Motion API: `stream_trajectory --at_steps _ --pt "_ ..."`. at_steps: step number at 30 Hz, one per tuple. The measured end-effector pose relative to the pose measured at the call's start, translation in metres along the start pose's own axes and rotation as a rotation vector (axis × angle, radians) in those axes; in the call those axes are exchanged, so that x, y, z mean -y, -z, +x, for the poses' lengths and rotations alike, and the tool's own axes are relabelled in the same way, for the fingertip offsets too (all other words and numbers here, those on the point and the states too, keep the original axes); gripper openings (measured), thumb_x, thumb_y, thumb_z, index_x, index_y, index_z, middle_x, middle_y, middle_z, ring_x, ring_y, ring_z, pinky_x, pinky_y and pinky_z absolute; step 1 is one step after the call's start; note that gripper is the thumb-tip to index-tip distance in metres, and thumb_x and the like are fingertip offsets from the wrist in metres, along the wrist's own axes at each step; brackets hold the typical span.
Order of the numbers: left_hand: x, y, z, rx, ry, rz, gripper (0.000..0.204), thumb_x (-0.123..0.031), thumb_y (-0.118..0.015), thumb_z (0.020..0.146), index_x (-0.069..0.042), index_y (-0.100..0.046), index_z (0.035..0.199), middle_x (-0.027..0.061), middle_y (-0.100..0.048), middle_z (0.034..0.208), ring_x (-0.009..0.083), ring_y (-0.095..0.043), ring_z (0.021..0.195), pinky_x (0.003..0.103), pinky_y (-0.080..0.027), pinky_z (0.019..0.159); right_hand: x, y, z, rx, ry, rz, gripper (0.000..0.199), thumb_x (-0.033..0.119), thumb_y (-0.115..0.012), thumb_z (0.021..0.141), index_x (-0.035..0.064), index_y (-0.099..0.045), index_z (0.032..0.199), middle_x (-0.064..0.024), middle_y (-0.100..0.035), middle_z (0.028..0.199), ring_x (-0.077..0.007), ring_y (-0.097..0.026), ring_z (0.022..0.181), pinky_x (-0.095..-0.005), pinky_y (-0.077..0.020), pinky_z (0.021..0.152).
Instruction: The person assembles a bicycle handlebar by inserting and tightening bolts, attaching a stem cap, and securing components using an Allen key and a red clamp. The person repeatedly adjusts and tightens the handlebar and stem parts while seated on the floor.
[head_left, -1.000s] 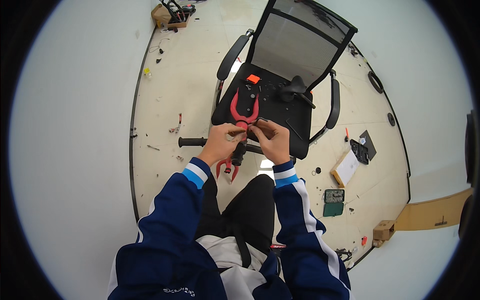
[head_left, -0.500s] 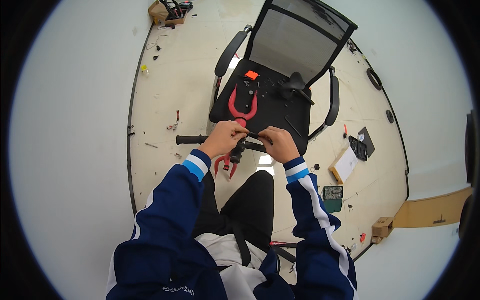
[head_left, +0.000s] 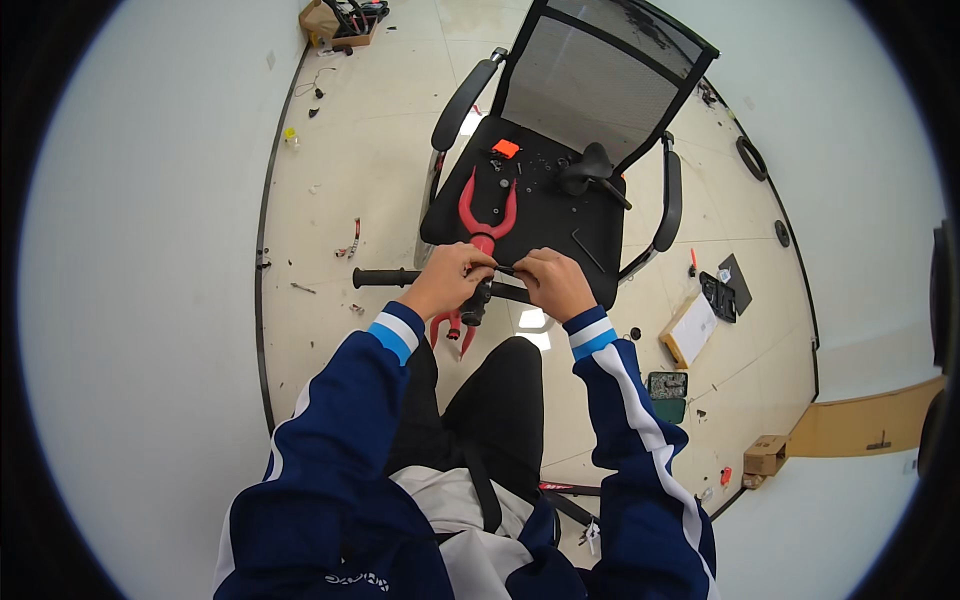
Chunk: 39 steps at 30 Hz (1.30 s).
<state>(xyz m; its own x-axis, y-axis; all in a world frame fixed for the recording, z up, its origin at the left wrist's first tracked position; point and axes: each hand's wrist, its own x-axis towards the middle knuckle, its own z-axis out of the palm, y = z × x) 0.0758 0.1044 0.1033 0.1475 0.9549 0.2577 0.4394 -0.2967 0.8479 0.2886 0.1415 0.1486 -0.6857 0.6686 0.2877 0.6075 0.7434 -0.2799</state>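
Observation:
My left hand (head_left: 446, 277) and my right hand (head_left: 554, 284) are pinched close together above the front edge of a black office chair's seat (head_left: 545, 225). Between their fingertips runs a thin dark rod-like piece (head_left: 506, 268), too small to tell its kind. Directly under the hands lies a red bicycle fork (head_left: 487, 220), its prongs pointing toward the backrest. A black handlebar (head_left: 386, 278) crosses beneath the hands, its left grip sticking out past the seat. The dark stem (head_left: 474, 306) shows below my left hand, partly covered.
On the seat lie a bicycle saddle (head_left: 588, 170) with its post, a hex key (head_left: 587, 250), an orange object (head_left: 505, 149) and small hardware. Another red fork (head_left: 454, 328) shows lower down. To the right on the floor are a tool case (head_left: 718, 297), a white-topped board (head_left: 690, 330) and a green case (head_left: 668, 398).
Both hands stay nearly in place, still pinching the dark piece. The view has shifted slightly; nothing else visibly moved.

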Motion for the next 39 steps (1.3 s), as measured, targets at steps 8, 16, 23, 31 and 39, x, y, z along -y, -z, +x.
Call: stream_trajectory --at_steps 8,16,23,31,39 --pt "-0.005 -0.006 -0.008 -0.082 -0.036 0.069 0.016 -0.008 -0.072 0.085 -0.002 -0.073 0.1 0.0136 -0.071 0.091 0.0287 -0.065 0.083 0.036 -0.05 0.074 -0.018 0.007 0.018 0.046 0.347 -0.186 0.02 0.005 -0.065 0.074 0.0075 -0.071 0.093 -0.0031 -0.064 0.085 -0.0228 -0.061 0.086 -0.0339 -0.0481 0.078" --pt "-0.016 -0.008 -0.023 -0.157 -0.118 0.213 0.043 -0.032 -0.08 0.078 -0.004 -0.067 0.109 0.0125 -0.068 0.098 0.0306 -0.063 0.094 0.038 -0.047 0.087 -0.018 0.021 0.014 0.158 0.032 0.029 0.019 0.025 -0.067 0.089 0.0069 -0.072 0.093 -0.0089 -0.07 0.088 -0.0294 -0.066 0.086 -0.0382 -0.0518 0.076" --pt "0.007 -0.001 -0.039 -0.025 -0.015 0.607 0.064 -0.058 -0.076 0.074 -0.009 -0.065 0.115 0.0084 -0.066 0.091 0.0269 -0.061 0.091 0.042 -0.041 0.082 -0.024 0.011 0.0 0.047 -0.084 0.185 0.024 0.023 -0.069 0.09 -0.0002 -0.071 0.093 -0.0145 -0.068 0.082 -0.0335 -0.066 0.074 -0.0403 -0.0528 0.069" --pt "0.005 -0.004 -0.033 0.018 0.034 0.592 0.061 -0.06 -0.077 0.073 -0.007 -0.065 0.104 0.011 -0.062 0.083 0.0308 -0.06 0.084 0.043 -0.043 0.077 0.001 -0.008 -0.049 -0.257 -0.255 0.191 0.016 0.015 -0.072 0.087 -0.0008 -0.069 0.09 -0.0174 -0.066 0.077 -0.0366 -0.064 0.069 -0.0424 -0.0513 0.062" --pt "0.007 -0.002 -0.033 0.042 0.047 0.556 0.06 -0.057 -0.077 0.074 -0.007 -0.065 0.105 0.0117 -0.062 0.083 0.033 -0.06 0.085 0.045 -0.044 0.077 0.092 -0.031 -0.082 -0.239 -0.132 0.238 0.033 0.001 -0.065 0.086 -0.0009 -0.063 0.118 -0.0193 -0.067 0.092 -0.0348 -0.066 0.08 -0.0414 -0.0539 0.07"
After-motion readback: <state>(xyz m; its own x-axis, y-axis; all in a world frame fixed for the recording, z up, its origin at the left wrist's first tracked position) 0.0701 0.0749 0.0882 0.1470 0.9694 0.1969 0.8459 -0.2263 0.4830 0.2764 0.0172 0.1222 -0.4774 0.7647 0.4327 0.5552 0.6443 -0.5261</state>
